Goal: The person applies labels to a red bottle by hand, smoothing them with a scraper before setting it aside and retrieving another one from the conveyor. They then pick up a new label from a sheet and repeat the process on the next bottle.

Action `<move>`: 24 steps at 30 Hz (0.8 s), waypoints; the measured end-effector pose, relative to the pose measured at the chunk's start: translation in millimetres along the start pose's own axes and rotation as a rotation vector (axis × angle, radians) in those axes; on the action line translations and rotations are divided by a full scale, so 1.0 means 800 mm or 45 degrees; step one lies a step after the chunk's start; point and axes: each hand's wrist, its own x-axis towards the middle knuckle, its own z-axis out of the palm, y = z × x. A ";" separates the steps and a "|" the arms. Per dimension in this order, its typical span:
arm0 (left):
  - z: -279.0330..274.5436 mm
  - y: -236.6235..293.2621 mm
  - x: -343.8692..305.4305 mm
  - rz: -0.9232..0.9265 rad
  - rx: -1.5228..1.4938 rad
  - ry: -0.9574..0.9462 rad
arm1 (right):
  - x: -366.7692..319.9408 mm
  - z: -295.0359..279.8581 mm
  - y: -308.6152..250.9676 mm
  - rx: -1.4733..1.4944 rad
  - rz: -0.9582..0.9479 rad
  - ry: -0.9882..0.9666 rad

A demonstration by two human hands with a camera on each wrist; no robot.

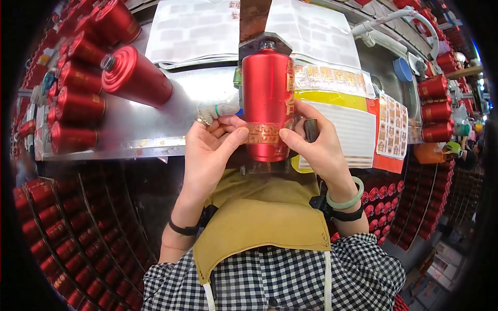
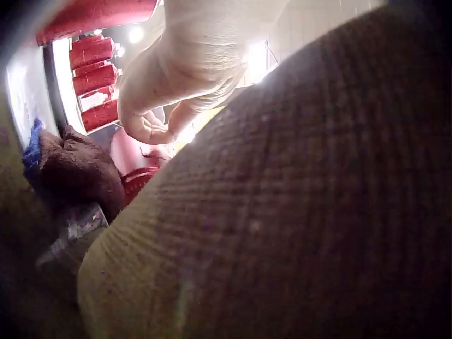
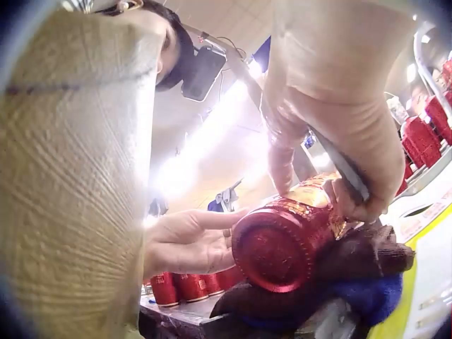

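Note:
A red bottle (image 1: 267, 88) with gold characters lies before me, its base toward me, on a dark brown cloth (image 3: 374, 251). Near its base is a gold patterned label (image 1: 263, 133). My left hand (image 1: 210, 140) touches the label's left end with the thumb, fingers loosely extended beside the bottle; a grey knitted cover (image 1: 220, 110) is on one finger. My right hand (image 1: 319, 137) presses its thumb at the label's right end. Its fingers also grip a dark flat tool (image 3: 342, 166), whose dark end (image 1: 311, 130) sticks up; its exact kind does not show.
Another red bottle (image 1: 137, 78) lies on the metal bench to the left, beside rows of more. On the right are sheets of gold labels (image 1: 334, 78), a striped white sheet (image 1: 337, 135) and a blue cup (image 1: 402, 69). Racks of red bottles (image 1: 67, 238) stand below the bench.

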 end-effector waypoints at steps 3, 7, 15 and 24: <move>-0.001 0.001 0.003 -0.055 -0.018 -0.009 | 0.000 0.000 -0.003 0.019 0.036 -0.012; -0.002 -0.007 0.005 -0.040 -0.025 0.001 | 0.001 -0.001 -0.001 -0.014 0.025 -0.001; -0.002 -0.018 0.006 -0.008 -0.032 -0.006 | 0.001 0.002 -0.002 -0.055 0.007 -0.013; -0.002 -0.015 0.008 -0.037 -0.020 0.002 | 0.001 0.003 0.000 -0.188 -0.028 0.034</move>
